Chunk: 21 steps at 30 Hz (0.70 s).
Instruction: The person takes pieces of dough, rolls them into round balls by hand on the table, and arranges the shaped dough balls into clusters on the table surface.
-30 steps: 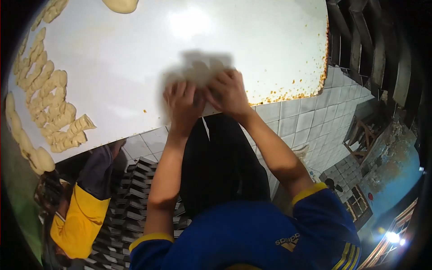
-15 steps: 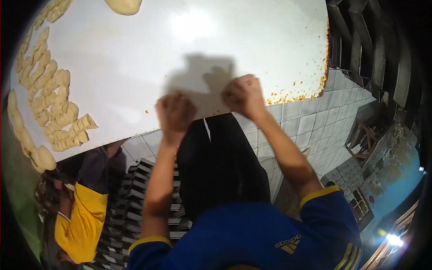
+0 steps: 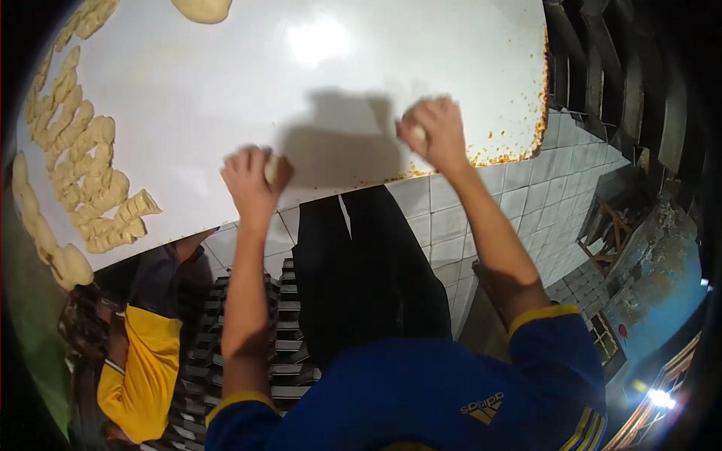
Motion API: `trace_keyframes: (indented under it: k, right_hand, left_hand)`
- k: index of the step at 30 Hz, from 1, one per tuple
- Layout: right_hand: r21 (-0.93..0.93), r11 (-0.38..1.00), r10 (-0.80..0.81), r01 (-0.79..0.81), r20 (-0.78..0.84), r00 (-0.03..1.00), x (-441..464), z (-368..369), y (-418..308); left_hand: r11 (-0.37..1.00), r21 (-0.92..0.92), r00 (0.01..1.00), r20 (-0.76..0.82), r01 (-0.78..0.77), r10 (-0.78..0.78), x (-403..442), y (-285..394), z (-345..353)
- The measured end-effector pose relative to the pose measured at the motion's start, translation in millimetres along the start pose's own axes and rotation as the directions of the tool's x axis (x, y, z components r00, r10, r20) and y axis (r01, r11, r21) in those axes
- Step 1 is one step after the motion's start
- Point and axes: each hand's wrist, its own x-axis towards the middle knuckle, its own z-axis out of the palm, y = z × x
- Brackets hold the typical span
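Observation:
Over the front part of the white table (image 3: 188, 90), my left hand (image 3: 256, 177) curls around a piece of pale dough (image 3: 271, 169), which shows beside the thumb. My right hand (image 3: 438, 129) is closed on another pale dough piece (image 3: 418, 133), farther right and slightly higher in the view. Both pieces are mostly covered by my fingers. A dark shadow lies on the white surface between my hands. Twisted dough pieces (image 3: 101, 195) lie in a row along the table's left side.
A smooth dough lump (image 3: 201, 7) sits at the top edge. Smooth dough pieces (image 3: 45, 240) line the far left corner. A person in yellow (image 3: 147, 376) is at the lower left. Stacked dark metal trays (image 3: 289, 338) stand below the table, with more racks (image 3: 632, 90) at the right.
My hands were together over the table and have moved apart, the left one to the left and the right one to the right. Pale dough now shows in each hand.

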Motion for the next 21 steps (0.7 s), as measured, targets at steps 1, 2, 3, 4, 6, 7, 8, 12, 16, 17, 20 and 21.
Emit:
trace_keyframes:
  k: [1, 2, 3, 4, 6, 7, 8, 12, 16, 17, 20, 21]
  right_hand:
    - [-0.021, 1.000, -0.017, 0.015, -0.102, 0.995, 22.2, 4.0, 1.0]
    - [-0.046, 0.999, -0.037, 0.028, -0.206, 0.978, 45.1, 16.8, -3.2]
    - [-0.035, 0.999, -0.043, 0.035, -0.263, 0.964, 61.8, 34.4, -13.8]
    - [0.080, 0.997, 0.015, 0.002, -0.208, 0.978, 68.7, 40.8, -34.2]
    - [0.132, 0.990, 0.066, -0.055, -0.078, 0.995, 53.2, 45.2, -72.9]
    - [0.132, 0.990, 0.058, -0.046, -0.081, 0.995, 35.7, 42.7, -78.3]
    - [0.192, 0.981, 0.040, -0.026, -0.070, 0.997, 8.4, 40.1, -76.9]
    - [0.097, 0.994, 0.053, -0.047, -0.062, 0.997, -12.6, 9.6, -15.5]
    - [0.009, 0.999, 0.047, -0.046, -0.247, 0.968, 56.5, 40.6, -31.0]
    - [-0.022, 0.996, 0.086, -0.089, -0.099, 0.991, 58.9, 45.3, -51.4]
    - [0.150, 0.989, 0.019, -0.002, -0.113, 0.993, 14.0, 46.2, -80.2]
    - [0.187, 0.982, 0.004, 0.014, -0.098, 0.995, -4.6, 35.8, -76.1]
  left_hand:
    - [1.000, 0.013, 0.998, -0.068, -0.007, 0.008, 19.3, 3.1, 2.5]
    - [1.000, 0.026, 0.990, -0.140, -0.017, 0.021, 48.1, 9.3, 8.8]
    - [0.999, -0.005, 0.986, -0.161, -0.042, 0.041, 68.6, 21.0, 13.5]
    - [1.000, -0.005, 0.984, -0.178, -0.009, 0.008, 80.4, 38.0, 22.5]
    - [0.997, -0.071, 0.997, -0.069, 0.014, -0.019, 70.3, 68.5, 25.1]
    - [0.987, -0.147, 0.994, -0.094, -0.064, 0.050, 46.0, 70.8, 30.3]
    - [0.979, -0.172, 0.991, -0.101, -0.109, 0.092, 23.2, 68.6, 31.3]
    - [1.000, 0.008, 1.000, -0.009, -0.017, 0.017, 1.3, 1.3, 9.2]
    - [0.997, 0.021, 0.971, -0.228, -0.071, 0.074, 84.4, 29.8, 24.4]
    - [0.998, -0.047, 0.986, -0.158, -0.052, 0.043, 84.8, 50.8, 24.6]
    - [0.982, -0.160, 0.986, -0.149, -0.101, 0.077, 39.1, 77.3, 38.9]
    - [0.983, -0.138, 0.986, -0.129, -0.122, 0.105, 18.1, 74.6, 29.9]
